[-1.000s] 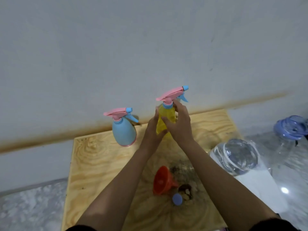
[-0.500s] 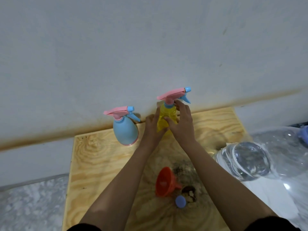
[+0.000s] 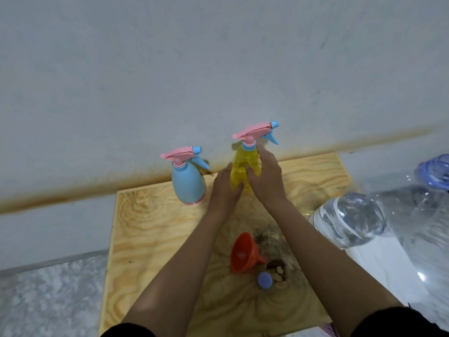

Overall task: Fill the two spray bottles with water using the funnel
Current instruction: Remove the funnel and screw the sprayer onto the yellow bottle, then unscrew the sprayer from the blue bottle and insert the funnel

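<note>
Two spray bottles stand upright at the back of the desk, by the wall: a blue spray bottle and, just right of it, a yellow spray bottle. The left hand lies against the yellow one's side, fingers nearly straight. The right hand curls round its body below the neck.

It looks like thin, light plastic, easy to tip, so it is probably best steadied low while the pink head is twisted off.

One orange funnel lies on its side nearer the person, beside one small blue cap. Two big clear water bottles lie off the desk to the right.
</note>
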`<state>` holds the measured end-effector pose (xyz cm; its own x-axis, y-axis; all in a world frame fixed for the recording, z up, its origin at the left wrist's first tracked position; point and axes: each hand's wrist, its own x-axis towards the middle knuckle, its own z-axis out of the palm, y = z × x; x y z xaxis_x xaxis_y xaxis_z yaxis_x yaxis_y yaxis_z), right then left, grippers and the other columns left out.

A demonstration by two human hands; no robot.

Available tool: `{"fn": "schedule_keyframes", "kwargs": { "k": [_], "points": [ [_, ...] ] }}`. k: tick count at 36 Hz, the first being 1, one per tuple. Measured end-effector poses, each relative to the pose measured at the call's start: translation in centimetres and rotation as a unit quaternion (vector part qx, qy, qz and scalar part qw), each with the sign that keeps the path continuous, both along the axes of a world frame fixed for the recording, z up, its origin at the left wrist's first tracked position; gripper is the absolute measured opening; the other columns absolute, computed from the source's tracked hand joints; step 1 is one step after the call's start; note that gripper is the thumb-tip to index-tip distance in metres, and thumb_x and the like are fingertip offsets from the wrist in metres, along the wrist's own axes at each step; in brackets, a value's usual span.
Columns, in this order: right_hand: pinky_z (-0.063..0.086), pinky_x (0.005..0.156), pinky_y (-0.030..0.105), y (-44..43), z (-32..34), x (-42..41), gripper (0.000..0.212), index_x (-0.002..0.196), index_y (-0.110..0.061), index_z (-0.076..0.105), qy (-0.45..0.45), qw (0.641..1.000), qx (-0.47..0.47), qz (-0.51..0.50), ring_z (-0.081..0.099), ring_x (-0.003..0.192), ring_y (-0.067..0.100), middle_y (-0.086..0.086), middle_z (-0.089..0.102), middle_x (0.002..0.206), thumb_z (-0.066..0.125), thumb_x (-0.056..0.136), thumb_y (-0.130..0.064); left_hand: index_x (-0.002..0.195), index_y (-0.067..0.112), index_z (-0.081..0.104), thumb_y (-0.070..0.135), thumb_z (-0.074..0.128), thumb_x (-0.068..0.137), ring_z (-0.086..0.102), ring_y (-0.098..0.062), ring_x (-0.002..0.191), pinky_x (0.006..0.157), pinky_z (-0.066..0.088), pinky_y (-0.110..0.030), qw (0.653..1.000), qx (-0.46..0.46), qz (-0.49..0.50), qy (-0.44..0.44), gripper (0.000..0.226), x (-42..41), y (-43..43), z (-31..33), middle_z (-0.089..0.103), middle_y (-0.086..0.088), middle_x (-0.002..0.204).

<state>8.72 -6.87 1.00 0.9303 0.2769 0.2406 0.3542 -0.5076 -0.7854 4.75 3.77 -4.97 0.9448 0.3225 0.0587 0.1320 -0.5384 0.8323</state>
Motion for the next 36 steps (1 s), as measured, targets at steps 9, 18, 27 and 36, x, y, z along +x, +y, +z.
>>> {"fn": "schedule_keyframes", "kwargs": {
  "k": [9,18,27,36],
  "points": [
    [0.038,0.093,0.037,-1.4,-0.1,-3.6,0.048,0.123,0.010,0.050,0.004,0.998,-0.066,-0.024,0.051,0.111,0.041,0.027,0.057,0.115,0.060,0.077,0.003,0.143,0.006,0.037,0.035,0.053,0.095,0.037,-0.025,0.134,0.106,0.033,-0.034,0.988,0.122,-0.004,0.098,0.058,-6.4,0.1,1.1,0.040,-0.012,0.146],
    [0.041,0.096,0.042,1.0,-1.1,-9.0,0.046,0.128,0.001,0.051,0.010,0.984,-0.170,0.045,0.048,0.120,0.036,0.020,0.055,0.125,0.061,0.085,-0.013,0.115,0.002,0.059,0.047,0.025,0.098,0.058,-0.029,0.099,0.082,0.049,-0.035,0.924,0.363,0.026,0.116,0.059,-12.8,4.9,-0.4,0.061,-0.014,0.105],
    [0.038,0.105,0.035,7.3,-1.9,-9.4,0.057,0.143,-0.007,0.031,0.013,0.981,-0.160,0.110,0.040,0.130,0.025,0.011,0.041,0.143,0.048,0.094,-0.029,0.150,0.001,0.014,0.063,0.000,0.094,0.014,-0.036,0.144,0.119,0.013,-0.042,0.936,0.319,0.081,0.123,0.085,-11.3,9.2,0.6,0.017,-0.024,0.155],
    [0.045,0.099,0.042,12.6,-2.9,-6.8,0.055,0.136,-0.009,0.036,0.032,0.995,-0.040,0.084,0.048,0.121,0.026,0.013,0.049,0.133,0.042,0.093,-0.043,0.124,-0.007,0.049,0.017,0.022,0.096,0.061,-0.038,0.101,0.094,0.050,-0.043,0.960,0.269,0.064,0.037,0.045,-7.7,9.6,-0.4,0.060,-0.025,0.110]
  ]
}}
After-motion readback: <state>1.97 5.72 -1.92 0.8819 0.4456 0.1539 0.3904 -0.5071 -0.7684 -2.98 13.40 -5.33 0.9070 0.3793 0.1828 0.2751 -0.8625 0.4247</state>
